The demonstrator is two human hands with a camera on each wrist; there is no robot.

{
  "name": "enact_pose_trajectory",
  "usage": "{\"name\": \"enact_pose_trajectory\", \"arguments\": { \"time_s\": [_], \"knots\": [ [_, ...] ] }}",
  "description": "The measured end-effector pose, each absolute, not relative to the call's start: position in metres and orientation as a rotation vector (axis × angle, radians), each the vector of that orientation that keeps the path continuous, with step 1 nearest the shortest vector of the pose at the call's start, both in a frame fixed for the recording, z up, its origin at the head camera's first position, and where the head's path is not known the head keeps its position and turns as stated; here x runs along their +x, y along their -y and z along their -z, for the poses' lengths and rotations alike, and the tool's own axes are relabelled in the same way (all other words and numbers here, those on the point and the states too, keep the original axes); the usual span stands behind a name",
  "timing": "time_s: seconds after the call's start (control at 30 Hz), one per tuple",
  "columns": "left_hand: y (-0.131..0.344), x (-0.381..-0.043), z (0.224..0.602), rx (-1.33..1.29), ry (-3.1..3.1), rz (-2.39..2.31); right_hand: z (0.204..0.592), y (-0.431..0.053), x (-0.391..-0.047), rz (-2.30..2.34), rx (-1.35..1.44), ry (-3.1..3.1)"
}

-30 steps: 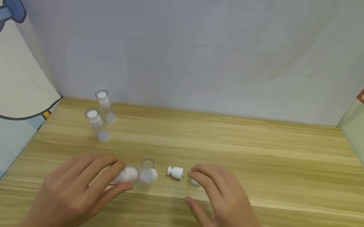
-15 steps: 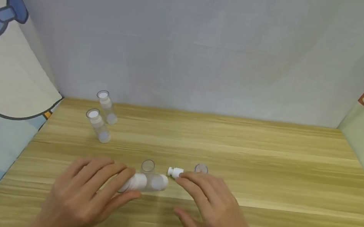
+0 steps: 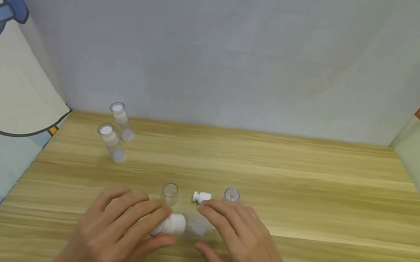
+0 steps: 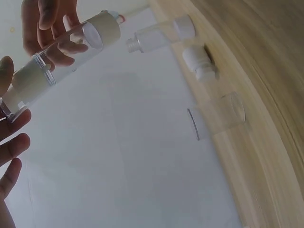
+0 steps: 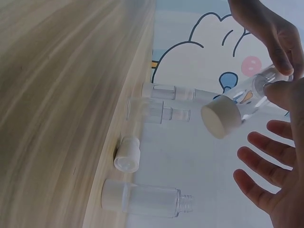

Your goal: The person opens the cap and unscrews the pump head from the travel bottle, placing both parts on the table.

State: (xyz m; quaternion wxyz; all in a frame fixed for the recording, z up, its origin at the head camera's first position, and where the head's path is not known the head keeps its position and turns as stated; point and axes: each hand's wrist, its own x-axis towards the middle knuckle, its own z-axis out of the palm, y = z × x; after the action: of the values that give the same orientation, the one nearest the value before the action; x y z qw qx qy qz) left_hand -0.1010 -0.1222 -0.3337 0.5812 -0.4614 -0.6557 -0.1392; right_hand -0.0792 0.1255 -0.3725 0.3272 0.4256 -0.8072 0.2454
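My left hand (image 3: 119,230) grips a clear pump bottle by its capped end, tilting it so the white base (image 5: 221,118) points toward my right hand (image 3: 240,245). The bottle's white collar (image 3: 177,223) shows past the left fingertips. My right hand surrounds the base end with fingers apart and loosely bent; in the right wrist view its thumb overlaps the clear body (image 5: 249,97). Just beyond the hands lie a white pump head (image 3: 200,197), a clear cylindrical cover (image 4: 218,116) and an uncapped clear bottle (image 5: 154,199) with a threaded neck, standing upright.
Two capped clear pump bottles, a nearer one (image 3: 113,144) and a farther one (image 3: 122,122), stand at the back left of the wooden table (image 3: 307,185). A pale cloth wall (image 3: 237,54) rises behind, with printed cloth panels on both sides.
My left hand has moved right and toward me with the pump bottle, bringing its base between the right hand's thumb and fingers. The right hand has shifted left, uncovering the open bottle's top.
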Motion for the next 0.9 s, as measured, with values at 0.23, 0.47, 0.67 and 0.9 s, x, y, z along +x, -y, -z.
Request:
{"name": "enact_pose_trajectory", "arguments": {
  "time_s": [0.23, 0.47, 0.67, 0.9],
  "knots": [
    [0.116, -0.098, 0.342, -1.089, 1.57, 0.461, 0.373, -0.125, -0.077, -0.668, 1.131, 2.107],
    [0.112, -0.098, 0.347, -1.067, 1.547, 0.504, 0.374, -0.126, -0.076, -0.665, 1.134, 2.11],
    [0.107, -0.1, 0.347, -1.054, 1.493, 0.523, 0.375, -0.127, -0.073, -0.679, 1.142, 2.131],
    [0.108, -0.094, 0.346, -1.087, 1.579, 0.476, 0.376, -0.127, -0.073, -0.667, 1.145, 2.111]
  ]
}}
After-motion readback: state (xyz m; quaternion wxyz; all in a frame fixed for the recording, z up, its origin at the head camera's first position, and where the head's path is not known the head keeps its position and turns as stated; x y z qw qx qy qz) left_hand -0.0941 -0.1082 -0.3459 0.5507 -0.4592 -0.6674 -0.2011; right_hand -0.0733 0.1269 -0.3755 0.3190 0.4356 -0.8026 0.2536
